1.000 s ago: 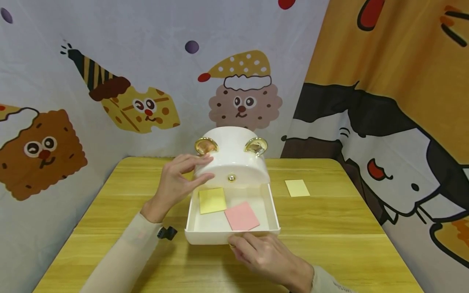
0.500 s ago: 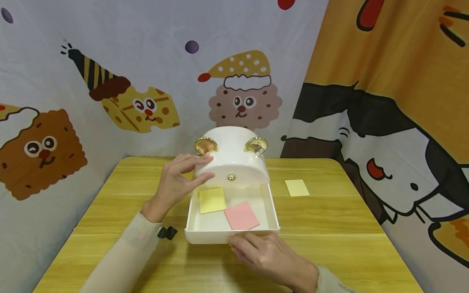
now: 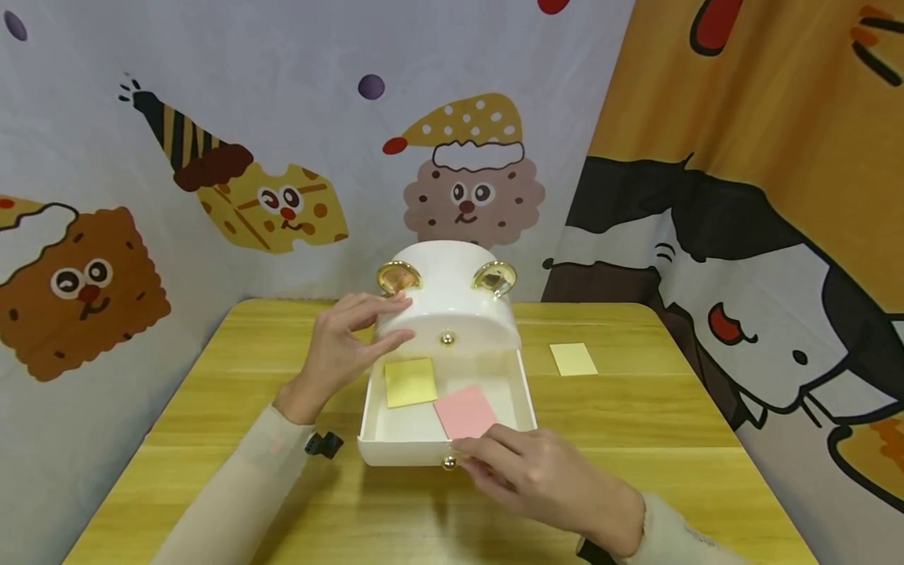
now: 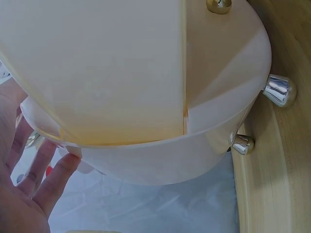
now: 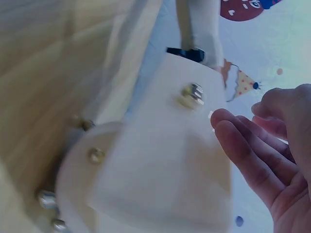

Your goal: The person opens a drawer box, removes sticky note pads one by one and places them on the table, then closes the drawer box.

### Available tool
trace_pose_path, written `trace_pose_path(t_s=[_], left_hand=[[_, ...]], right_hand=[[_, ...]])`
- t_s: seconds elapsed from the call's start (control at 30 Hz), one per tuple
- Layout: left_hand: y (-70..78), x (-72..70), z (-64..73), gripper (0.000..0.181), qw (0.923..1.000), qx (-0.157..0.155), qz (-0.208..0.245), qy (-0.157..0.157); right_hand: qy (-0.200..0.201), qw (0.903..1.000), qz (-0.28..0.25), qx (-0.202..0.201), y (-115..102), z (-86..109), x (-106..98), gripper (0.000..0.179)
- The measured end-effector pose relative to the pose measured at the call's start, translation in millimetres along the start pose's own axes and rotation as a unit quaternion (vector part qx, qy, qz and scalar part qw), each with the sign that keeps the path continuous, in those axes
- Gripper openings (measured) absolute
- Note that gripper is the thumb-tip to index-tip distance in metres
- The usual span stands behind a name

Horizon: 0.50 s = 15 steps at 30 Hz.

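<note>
A white rounded storage box (image 3: 446, 267) with two gold ears stands on the table, one drawer (image 3: 402, 453) pulled out toward me. In the drawer lie a yellow sticky-note pad (image 3: 411, 383) and a pink one (image 3: 464, 412), the pink nearer the front. My left hand (image 3: 335, 345) holds the left side of the box, thumb at the front rim and fingers over the curved top. My right hand (image 3: 554, 479) is just right of the drawer's gold knob (image 3: 448, 463). In the right wrist view its fingers (image 5: 257, 172) are extended and apart from the knob.
A pale yellow sticky note (image 3: 574, 359) lies on the wooden table (image 3: 636, 408), right of the box. Below the drawer the box face has another gold knob (image 4: 219, 5); small metallic feet (image 4: 281, 91) carry the box. A printed cartoon cloth (image 3: 297, 78) hangs behind the table.
My right hand has let go of the drawer's knob and moved right and slightly up, uncovering the knob. The left hand, drawer and sticky notes stay in place.
</note>
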<state>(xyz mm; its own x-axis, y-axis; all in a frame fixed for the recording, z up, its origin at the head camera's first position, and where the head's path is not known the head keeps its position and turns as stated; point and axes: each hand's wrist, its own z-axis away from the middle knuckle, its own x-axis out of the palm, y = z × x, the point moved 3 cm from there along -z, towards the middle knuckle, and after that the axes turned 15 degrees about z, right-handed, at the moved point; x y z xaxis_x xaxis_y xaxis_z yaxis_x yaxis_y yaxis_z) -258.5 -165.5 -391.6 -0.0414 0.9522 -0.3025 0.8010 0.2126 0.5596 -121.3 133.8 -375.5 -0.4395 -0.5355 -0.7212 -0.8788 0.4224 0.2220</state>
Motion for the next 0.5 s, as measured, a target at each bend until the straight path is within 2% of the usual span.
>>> trace_pose_path(t_s=[0.17,0.33,0.5], left_hand=[[-0.5,0.0,-0.1,0.049,0.9999,-0.01,0.0,-0.002],[-1.7,1.2,1.0,0.051,1.0,-0.003,0.004,0.001],[-3.7,1.5,2.3,0.052,1.0,0.001,0.006,0.004]], right_hand=[[-0.004,0.9989,-0.046,0.008,15,-13.2,-14,0.02],[-0.019,0.9978,-0.063,0.006,34,-25.6,-20,0.013],[-0.063,0.9967,-0.051,0.008,55,-35.2,-19,0.034]])
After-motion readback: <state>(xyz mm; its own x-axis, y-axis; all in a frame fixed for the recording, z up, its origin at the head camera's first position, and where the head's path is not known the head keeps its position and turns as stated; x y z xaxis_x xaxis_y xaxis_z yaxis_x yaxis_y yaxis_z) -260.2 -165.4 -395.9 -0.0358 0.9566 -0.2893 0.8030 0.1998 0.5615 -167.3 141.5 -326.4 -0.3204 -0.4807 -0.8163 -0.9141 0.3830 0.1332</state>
